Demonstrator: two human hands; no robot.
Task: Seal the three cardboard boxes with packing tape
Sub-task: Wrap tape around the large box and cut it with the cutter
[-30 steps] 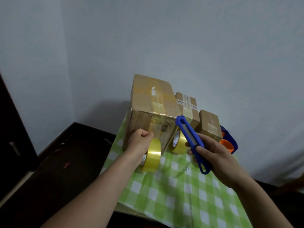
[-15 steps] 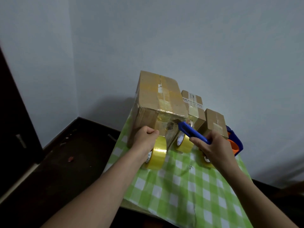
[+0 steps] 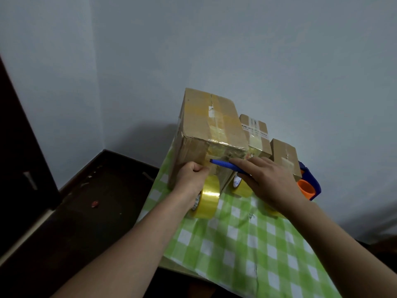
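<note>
On a green checked tablecloth [image 3: 247,237], the left hand [image 3: 193,179] grips a yellow tape roll [image 3: 208,197] against the large cardboard box [image 3: 206,130] while the right hand [image 3: 270,179] clasps a blue box cutter [image 3: 223,164] at the taped front.

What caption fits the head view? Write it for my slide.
Left hand holds tape roll while right hand brings blue cutter to the large box.

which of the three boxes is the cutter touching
The largest box, leftmost of the three: the blue cutter in the right hand meets its taped front.
</note>
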